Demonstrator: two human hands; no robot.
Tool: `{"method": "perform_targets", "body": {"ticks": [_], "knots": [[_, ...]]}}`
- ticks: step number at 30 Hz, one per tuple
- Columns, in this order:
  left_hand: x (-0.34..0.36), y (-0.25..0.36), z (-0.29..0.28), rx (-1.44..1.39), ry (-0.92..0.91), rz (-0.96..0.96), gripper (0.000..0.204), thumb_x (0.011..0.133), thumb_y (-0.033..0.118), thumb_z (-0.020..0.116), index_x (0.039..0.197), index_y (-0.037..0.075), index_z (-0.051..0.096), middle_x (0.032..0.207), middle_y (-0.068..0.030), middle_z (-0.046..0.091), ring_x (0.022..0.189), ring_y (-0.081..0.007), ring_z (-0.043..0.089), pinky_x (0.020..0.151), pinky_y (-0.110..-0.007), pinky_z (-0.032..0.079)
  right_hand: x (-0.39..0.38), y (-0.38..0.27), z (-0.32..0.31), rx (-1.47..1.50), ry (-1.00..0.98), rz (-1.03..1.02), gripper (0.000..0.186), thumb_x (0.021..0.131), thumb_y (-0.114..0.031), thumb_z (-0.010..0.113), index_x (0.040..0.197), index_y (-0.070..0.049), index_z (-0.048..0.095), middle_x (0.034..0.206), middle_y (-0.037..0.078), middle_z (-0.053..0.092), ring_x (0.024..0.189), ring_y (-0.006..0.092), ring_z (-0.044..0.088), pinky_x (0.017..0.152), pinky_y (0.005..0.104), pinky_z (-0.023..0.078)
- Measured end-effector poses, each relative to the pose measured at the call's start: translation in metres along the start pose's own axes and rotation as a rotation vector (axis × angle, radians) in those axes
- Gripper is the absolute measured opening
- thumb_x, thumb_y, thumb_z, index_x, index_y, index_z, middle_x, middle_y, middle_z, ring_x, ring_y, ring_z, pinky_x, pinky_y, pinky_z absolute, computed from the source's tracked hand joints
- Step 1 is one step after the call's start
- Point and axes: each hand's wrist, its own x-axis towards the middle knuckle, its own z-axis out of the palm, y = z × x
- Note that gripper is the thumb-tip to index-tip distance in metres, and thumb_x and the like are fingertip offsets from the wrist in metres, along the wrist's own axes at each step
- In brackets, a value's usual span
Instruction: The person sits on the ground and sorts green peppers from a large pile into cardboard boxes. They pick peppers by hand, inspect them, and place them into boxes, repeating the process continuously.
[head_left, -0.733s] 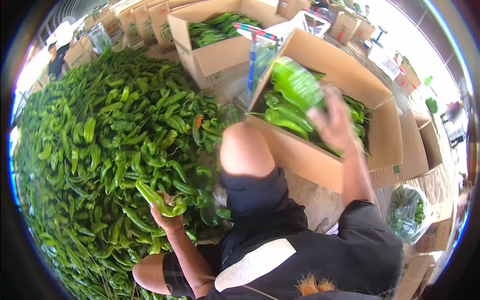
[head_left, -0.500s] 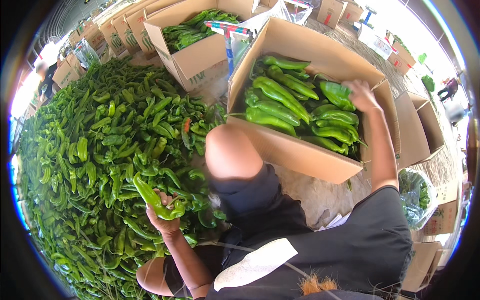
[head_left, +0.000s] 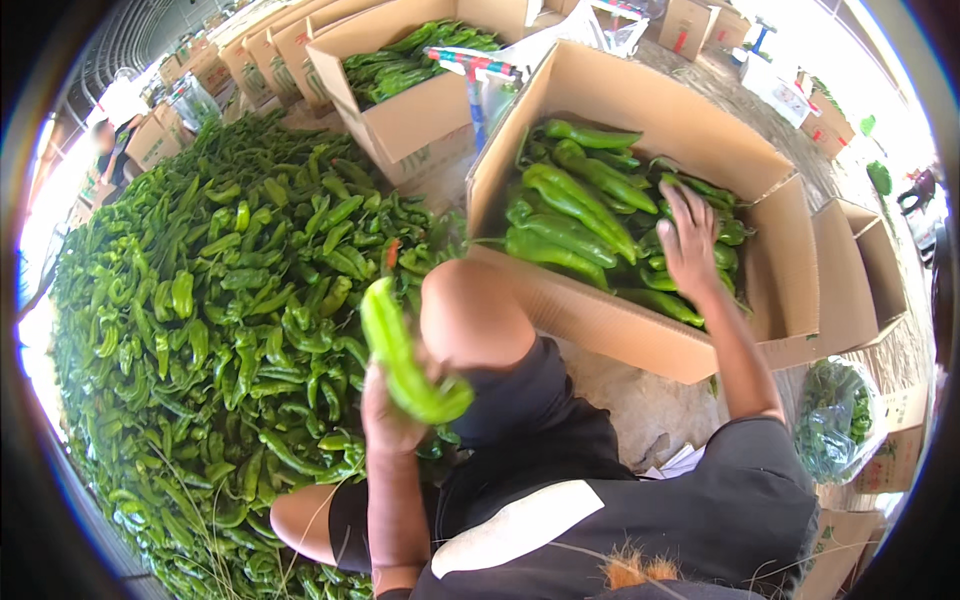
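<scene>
My left hand [head_left: 395,405] is closed around a long, pale green pepper [head_left: 400,350], raised beside my bent knee and slightly blurred by motion. Below it spreads a great heap of green peppers [head_left: 200,350]. Over the open cardboard box [head_left: 620,322] reaches my right hand [head_left: 690,240], its fingers stretched out and a little apart, resting on the peppers inside. Large green peppers [head_left: 575,200] lie side by side in that box, and my hand covers some of those on its right side.
Behind the heap stands a second cardboard box [head_left: 420,125] holding green peppers. A blue-and-red stand [head_left: 475,65] with plastic bags is between the two boxes. To the right are an open carton [head_left: 850,270] and a clear bag of peppers [head_left: 838,420]. Far left, another person [head_left: 115,155] is visible.
My left hand has lifted its pepper up and right, toward my knee. The right hand has come from the box's right side toward its middle, off the pepper it was touching and flat over the layer.
</scene>
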Motion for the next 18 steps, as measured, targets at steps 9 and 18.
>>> {"method": "perform_targets", "body": {"ticks": [9,18], "knots": [[0.031,-0.052,0.059,-0.098,-0.086,-0.111,0.056,0.085,-0.004,0.059,0.136,0.009,0.039,0.122,-0.0084,0.052,0.117,-0.0242,0.051,0.106,-0.040,0.039,-0.041,-0.163,-0.020,0.902,-0.250,-0.353,0.059,0.086,-0.018,0.066,0.137,0.003,0.042,0.130,0.020,0.052,0.121,0.0342,0.051,0.104,0.0416,0.039],[0.003,-0.030,-0.014,0.074,0.083,-0.149,0.040,0.090,0.018,0.059,0.126,0.005,0.049,0.116,-0.0090,0.059,0.107,-0.0226,0.057,0.099,-0.042,0.044,0.025,-0.014,-0.084,0.447,0.022,-0.140,0.065,0.070,-0.017,0.061,0.132,-0.002,0.051,0.133,0.018,0.051,0.128,0.0319,0.045,0.111,0.0411,0.031]]}}
